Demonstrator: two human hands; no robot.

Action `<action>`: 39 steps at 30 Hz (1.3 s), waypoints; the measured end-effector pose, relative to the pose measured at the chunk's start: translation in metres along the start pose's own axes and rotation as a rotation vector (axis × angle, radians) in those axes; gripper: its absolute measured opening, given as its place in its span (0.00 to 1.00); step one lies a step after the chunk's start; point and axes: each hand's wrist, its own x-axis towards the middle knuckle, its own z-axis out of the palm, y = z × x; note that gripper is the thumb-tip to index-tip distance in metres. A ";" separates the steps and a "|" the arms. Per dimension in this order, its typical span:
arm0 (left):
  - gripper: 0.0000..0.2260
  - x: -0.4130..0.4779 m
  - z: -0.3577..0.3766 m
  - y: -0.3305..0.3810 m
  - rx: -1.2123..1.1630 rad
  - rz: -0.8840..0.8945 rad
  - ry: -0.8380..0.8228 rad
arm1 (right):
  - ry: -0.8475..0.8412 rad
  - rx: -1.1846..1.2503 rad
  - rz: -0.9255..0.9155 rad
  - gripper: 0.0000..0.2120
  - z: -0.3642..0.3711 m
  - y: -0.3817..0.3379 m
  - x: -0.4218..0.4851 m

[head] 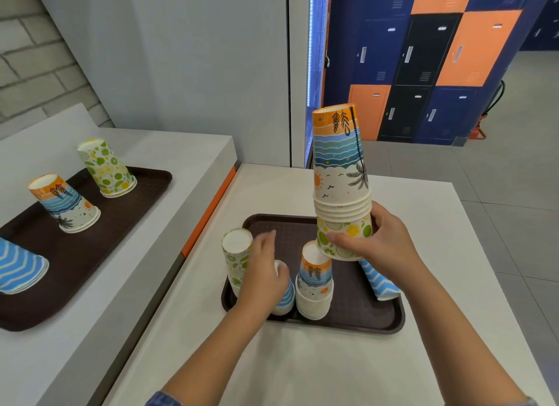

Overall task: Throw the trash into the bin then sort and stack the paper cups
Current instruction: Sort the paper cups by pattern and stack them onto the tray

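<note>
1. On the near tabletop sits our brown tray, carrying a beach-print stack, a citrus-print cup and a tilted blue zigzag cup.
2. Our right hand pinches a lifted mixed stack by its citrus-print bottom cup, above the tray.
3. Our left hand curls over a blue-striped cup on the tray.
4. On the far tray, left, we count three further cups.

A white rectangular table carried a dark brown textured plastic tray near its middle. Just to its left stood a second white counter, edged with an orange strip, bearing another dark brown plastic tray.
</note>
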 end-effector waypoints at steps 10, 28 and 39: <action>0.32 0.072 -0.082 0.139 -0.580 0.063 -0.204 | -0.027 0.021 -0.035 0.22 0.009 -0.001 0.002; 0.31 0.082 -0.066 0.130 -0.545 -0.003 -0.165 | -0.039 -0.036 0.013 0.21 0.007 0.006 0.003; 0.27 0.099 -0.096 0.120 -0.876 -0.019 0.064 | 0.024 -0.075 0.086 0.24 -0.009 0.014 0.001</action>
